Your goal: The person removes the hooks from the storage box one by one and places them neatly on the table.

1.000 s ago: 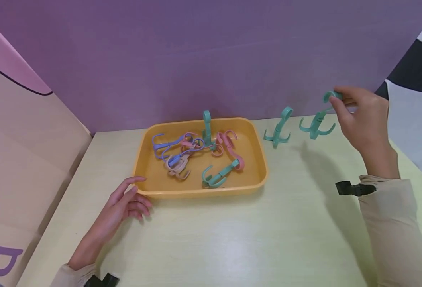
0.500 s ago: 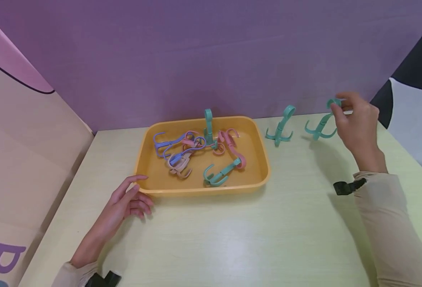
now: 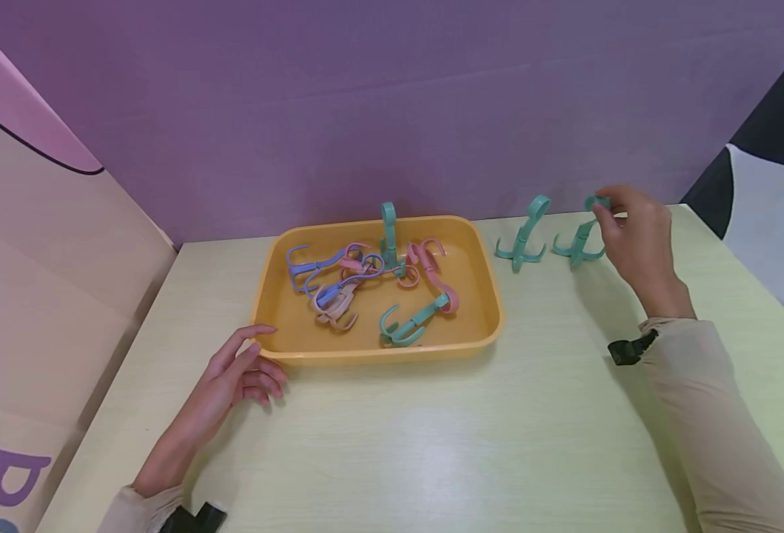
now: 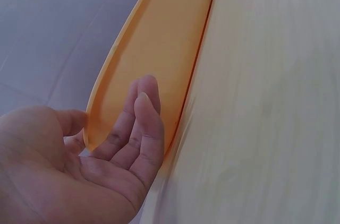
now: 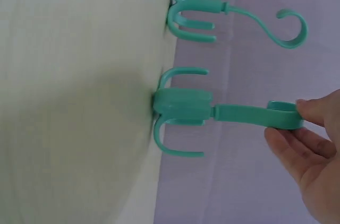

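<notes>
At the table's back edge, right of the tray [image 3: 392, 358], the right hand [image 3: 640, 240] has a teal hook [image 3: 577, 244] by its crook, thumb and fingertips closed in a firm-looking pinch. Hook points crook up, prongs down at the base and curling upward; long axis near vertical, top leaning a bit right in the head view, base apparently on the tabletop. Second teal hook [image 3: 521, 237] stands just left of it, same way up, apart from it, top leaning right. Left hand [image 3: 232, 377] is at the tray's near left corner: fingers loosely bent, index over the rim, others outside the wall. Surface is a pale wood-look table [image 3: 392, 451]; purple backdrop [image 3: 392, 111] behind, beige panel [image 3: 38, 274] with a pink patch on the left, black-and-white panel [image 3: 771, 141] on the right. Head view only: the tray's load, a loose pile of blue, pink, beige and teal hooks [image 3: 365, 281], one teal one upright at the back wall. Right wrist view adds the held hook's full stem and the prongs on both sides, partly behind the hand from above. Left wrist view adds the left palm and the tray's side close up.
</notes>
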Motion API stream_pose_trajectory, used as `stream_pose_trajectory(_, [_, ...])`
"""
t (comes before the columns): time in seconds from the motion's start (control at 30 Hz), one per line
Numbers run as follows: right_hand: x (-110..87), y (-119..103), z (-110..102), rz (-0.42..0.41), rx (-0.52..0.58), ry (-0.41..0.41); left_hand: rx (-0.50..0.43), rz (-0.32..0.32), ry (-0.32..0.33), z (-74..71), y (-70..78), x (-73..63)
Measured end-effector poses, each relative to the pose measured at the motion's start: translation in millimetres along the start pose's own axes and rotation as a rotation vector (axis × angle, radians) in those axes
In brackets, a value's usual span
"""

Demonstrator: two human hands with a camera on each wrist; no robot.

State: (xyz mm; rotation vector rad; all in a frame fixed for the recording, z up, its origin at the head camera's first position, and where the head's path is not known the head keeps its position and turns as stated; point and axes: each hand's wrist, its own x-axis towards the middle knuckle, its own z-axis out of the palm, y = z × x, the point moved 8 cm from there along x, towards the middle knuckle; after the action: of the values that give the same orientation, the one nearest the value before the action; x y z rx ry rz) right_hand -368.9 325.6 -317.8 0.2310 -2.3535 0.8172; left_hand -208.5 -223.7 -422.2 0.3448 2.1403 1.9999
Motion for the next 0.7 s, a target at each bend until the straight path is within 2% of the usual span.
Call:
stream_pose_trajectory(0.17, [1.0,-6.1,3.5,-0.025,-0.015,-0.04,0.006,-0.006,0.001,-0.3,-0.4,0.3])
stream_pose_trajectory(0.3, [2.9,-16.9,1.5,-0.061,-0.01,-0.019,0.01,0.0,-0.002,-0.3,0.3,-0.1])
stream_pose_trajectory(0.43, [4.0,-35.1,-2.0,-0.109,0.008,0.008,0.009,0.005,-0.003,-0.1,1.0,-0.4])
stream_pose_trajectory(0.6, [1.5,-63.2,-1.3,-0.164,0.011,-0.003,0.015,-0.003,0.006,-0.3,0.2,-0.1])
stream_pose_trajectory(0.7, [-2.2,-82.5,0.8,-0.224,0.01,-0.008,0.021,-0.004,0.008,-0.4,-0.5,0.3])
